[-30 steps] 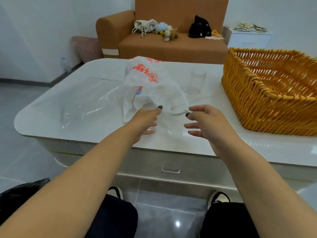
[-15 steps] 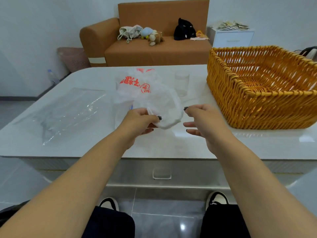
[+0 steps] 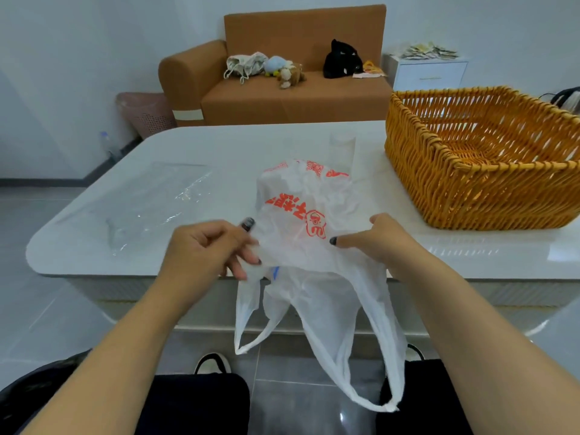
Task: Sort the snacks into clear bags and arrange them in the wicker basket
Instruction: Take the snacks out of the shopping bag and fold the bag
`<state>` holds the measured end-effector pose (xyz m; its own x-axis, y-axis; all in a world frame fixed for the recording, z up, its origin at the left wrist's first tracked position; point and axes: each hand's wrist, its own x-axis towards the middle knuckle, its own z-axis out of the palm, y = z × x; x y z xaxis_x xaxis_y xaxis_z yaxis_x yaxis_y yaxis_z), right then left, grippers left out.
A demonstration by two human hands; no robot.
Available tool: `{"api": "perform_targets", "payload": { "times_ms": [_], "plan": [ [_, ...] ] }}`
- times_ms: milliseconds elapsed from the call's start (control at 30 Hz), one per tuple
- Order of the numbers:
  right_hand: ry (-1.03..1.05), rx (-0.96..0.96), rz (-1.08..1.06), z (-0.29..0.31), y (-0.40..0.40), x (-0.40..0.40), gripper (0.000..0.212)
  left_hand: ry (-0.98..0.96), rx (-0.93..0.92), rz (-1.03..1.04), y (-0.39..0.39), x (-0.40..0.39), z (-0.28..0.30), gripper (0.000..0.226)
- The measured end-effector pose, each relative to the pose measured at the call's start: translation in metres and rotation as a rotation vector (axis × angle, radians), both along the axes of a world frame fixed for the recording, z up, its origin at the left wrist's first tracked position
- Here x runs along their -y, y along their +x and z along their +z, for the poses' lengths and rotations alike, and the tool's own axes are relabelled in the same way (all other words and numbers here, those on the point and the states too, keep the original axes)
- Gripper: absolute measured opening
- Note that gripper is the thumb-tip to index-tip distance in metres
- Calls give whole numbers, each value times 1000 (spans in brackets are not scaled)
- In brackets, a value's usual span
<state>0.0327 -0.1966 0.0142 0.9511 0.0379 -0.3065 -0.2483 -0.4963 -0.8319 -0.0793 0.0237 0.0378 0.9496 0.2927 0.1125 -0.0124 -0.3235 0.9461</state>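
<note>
A white plastic shopping bag (image 3: 301, 215) with red print lies at the table's front edge, its handles hanging down over the edge toward my knees. My left hand (image 3: 207, 249) pinches the bag's left side. My right hand (image 3: 373, 240) grips its right side. Something blue shows faintly through the bag; its contents are otherwise hidden. Clear plastic bags (image 3: 150, 208) lie flat on the table to the left. The wicker basket (image 3: 445, 189) stands on the right of the table with nothing visible inside.
The white table (image 3: 219, 146) has rounded corners. A clear glass (image 3: 342, 146) stands behind the shopping bag, near the basket. Beyond the table are a brown sofa (image 3: 282, 95) with soft toys, a pink bin (image 3: 147, 114) and a white cabinet (image 3: 430, 73).
Both hands have taken hold of the shopping bag and pulled it toward the front edge. Its handles now hang over the edge. My head has shifted, so the basket appears further right.
</note>
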Motion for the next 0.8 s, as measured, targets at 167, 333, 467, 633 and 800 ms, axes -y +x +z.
{"api": "perform_targets", "payload": {
  "times_ms": [167, 333, 467, 633, 800],
  "plan": [
    [-106, -19, 169, -5, -8, -6, 90, -69, -97, 273, 28, -25, -25, 24],
    [-12, -11, 346, -5, -17, -4, 78, -288, -411, 31, 45, -25, -44, 108],
    [97, -5, 385, -5, -18, 0, 68, -368, -444, -183, 47, -20, -42, 76],
    [344, -92, 282, 5, -14, 7, 80, -430, -299, -181, 45, -18, -30, 37],
    [562, -188, 337, 6, -21, 3, 58, -286, -215, -187, 40, -15, -26, 44]
  ]
}}
